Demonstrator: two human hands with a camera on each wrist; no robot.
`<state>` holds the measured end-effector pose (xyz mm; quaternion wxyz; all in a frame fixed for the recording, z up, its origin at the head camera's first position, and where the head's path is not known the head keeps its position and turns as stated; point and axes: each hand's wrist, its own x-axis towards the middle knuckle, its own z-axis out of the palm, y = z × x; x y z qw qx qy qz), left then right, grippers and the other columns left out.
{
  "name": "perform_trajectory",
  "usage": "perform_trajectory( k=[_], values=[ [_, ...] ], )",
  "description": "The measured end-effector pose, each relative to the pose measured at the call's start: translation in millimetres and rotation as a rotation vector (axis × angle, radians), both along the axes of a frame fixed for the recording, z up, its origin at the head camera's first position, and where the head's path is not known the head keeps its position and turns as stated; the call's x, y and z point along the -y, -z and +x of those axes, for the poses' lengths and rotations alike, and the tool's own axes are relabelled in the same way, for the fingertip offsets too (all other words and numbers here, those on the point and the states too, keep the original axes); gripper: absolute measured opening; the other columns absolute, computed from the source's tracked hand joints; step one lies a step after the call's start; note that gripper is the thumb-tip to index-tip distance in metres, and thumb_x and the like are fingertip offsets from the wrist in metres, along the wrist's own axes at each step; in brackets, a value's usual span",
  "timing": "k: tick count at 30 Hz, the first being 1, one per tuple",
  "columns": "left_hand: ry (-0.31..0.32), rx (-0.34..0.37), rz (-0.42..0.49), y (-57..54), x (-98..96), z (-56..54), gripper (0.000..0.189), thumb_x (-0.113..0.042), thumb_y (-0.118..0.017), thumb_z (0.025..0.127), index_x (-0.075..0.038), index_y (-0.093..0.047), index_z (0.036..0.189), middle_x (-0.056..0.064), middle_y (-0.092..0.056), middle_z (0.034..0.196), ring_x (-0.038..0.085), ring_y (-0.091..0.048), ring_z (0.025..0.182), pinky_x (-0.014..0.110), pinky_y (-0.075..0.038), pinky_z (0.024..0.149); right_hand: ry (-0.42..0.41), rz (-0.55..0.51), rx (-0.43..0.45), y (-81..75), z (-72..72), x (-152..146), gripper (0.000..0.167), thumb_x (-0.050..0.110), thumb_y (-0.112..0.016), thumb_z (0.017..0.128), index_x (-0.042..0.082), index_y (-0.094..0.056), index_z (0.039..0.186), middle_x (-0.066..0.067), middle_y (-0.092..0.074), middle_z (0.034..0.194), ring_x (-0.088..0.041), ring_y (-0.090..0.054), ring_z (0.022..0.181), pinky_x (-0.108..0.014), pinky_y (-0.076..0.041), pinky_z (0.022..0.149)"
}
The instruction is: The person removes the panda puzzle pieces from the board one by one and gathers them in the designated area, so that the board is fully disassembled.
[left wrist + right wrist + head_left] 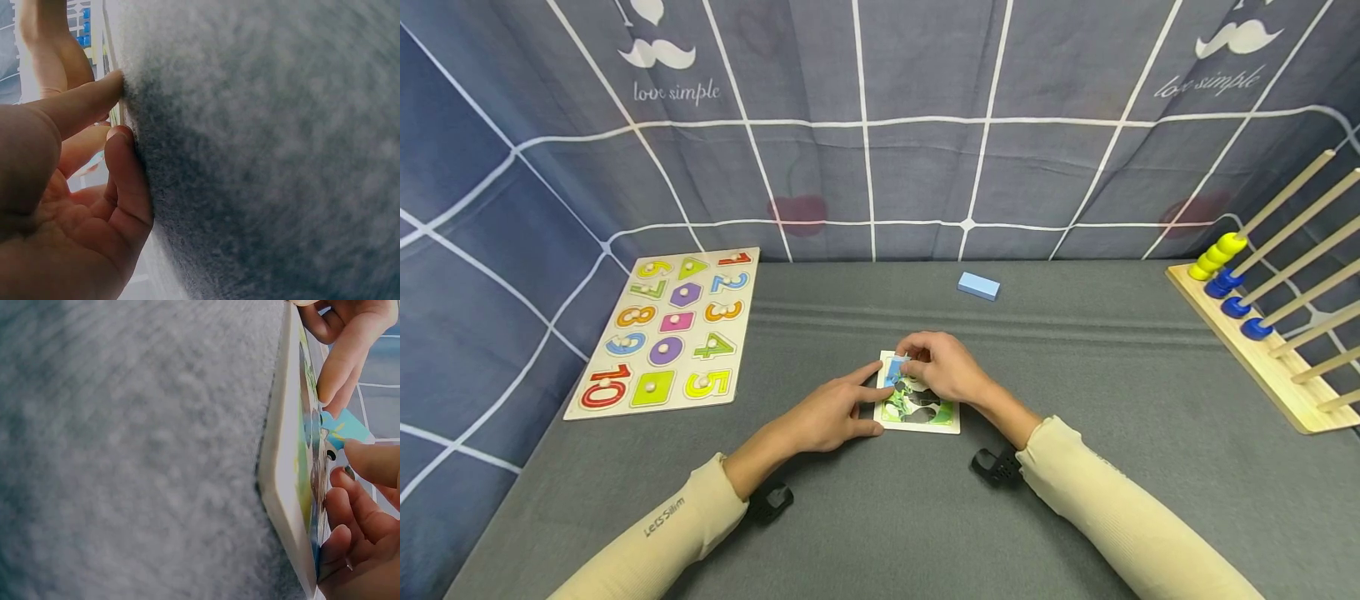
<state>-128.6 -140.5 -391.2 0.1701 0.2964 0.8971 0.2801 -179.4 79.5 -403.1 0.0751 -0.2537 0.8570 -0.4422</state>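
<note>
A small jigsaw puzzle [936, 428] with a panda picture and a pale rim lies flat on the grey table. My left hand [831, 415] is at its left side, fingers reaching onto the rim and the picture, thumb by the lower left edge. My right hand [946, 367] comes over the puzzle's upper part, pinching a light blue puzzle piece [349, 427] between thumb and finger. In the right wrist view this piece stands tilted up from the picture's surface. Part of the panda is hidden under the right hand.
A number and shape board [655, 336] lies at the left. A light blue block [978, 286] sits near the back, before the grid-patterned curtain [917, 175]. At the right stands a wooden bead frame [1262, 354] with upright rods, some carrying yellow or blue beads.
</note>
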Motion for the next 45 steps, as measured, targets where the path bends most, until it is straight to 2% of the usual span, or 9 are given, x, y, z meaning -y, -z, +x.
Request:
perform_trajectory(
  k=[17,23,29,35,45],
  values=[
    [-0.004,0.013,0.007,-0.2,-0.2,0.1,0.054,-0.022,-0.074,0.090,-0.007,-0.056,0.140,0.021,-0.026,0.158,0.003,-0.050,0.060,0.025,-0.044,0.058,-0.056,-0.083,0.029,3.2,-3.6,-4,0.005,0.002,-0.067,0.092,0.006,-0.070,0.090,-0.001,-0.063,0.079,-0.016,-0.053,0.070,-0.031,-0.043,0.065],
    [-0.002,0.013,0.015,0.2,-0.1,-0.4,0.054,-0.021,-0.074,0.090,-0.006,-0.056,0.139,0.021,-0.026,0.158,0.003,-0.050,0.060,0.025,-0.044,0.059,-0.074,-0.119,0.067,-3.8,-0.1,-7,0.006,0.001,-0.064,0.094,0.002,-0.070,0.094,-0.010,-0.064,0.081,-0.020,-0.054,0.072,-0.030,-0.042,0.066],
    [-0.004,0.009,0.021,0.4,0.6,-0.3,0.054,-0.021,-0.075,0.090,-0.006,-0.057,0.139,0.020,-0.026,0.158,0.003,-0.050,0.060,0.024,-0.044,0.059,-0.044,-0.117,0.087,0.1,-2.1,-10,0.007,0.003,-0.064,0.094,0.005,-0.071,0.095,-0.005,-0.064,0.081,-0.018,-0.056,0.072,-0.030,-0.044,0.065],
    [-0.003,0.004,0.011,0.0,1.3,0.0,0.054,-0.022,-0.074,0.091,-0.007,-0.056,0.140,0.021,-0.026,0.158,0.003,-0.050,0.060,0.025,-0.044,0.060,-0.011,-0.115,0.090,-0.9,-1.5,-13,0.009,0.004,-0.064,0.094,0.005,-0.073,0.097,-0.007,-0.067,0.082,-0.019,-0.058,0.072,-0.030,-0.046,0.063],
    [-0.008,0.007,-0.004,-0.2,0.1,-0.5,0.055,-0.022,-0.074,0.091,-0.008,-0.056,0.140,0.019,-0.026,0.158,0.003,-0.050,0.060,0.025,-0.044,0.060,0.033,-0.111,0.056,-12.1,4.8,-30,0.018,0.004,-0.060,0.096,0.004,-0.074,0.107,-0.004,-0.070,0.092,-0.020,-0.059,0.076,-0.031,-0.046,0.068]
  ],
)
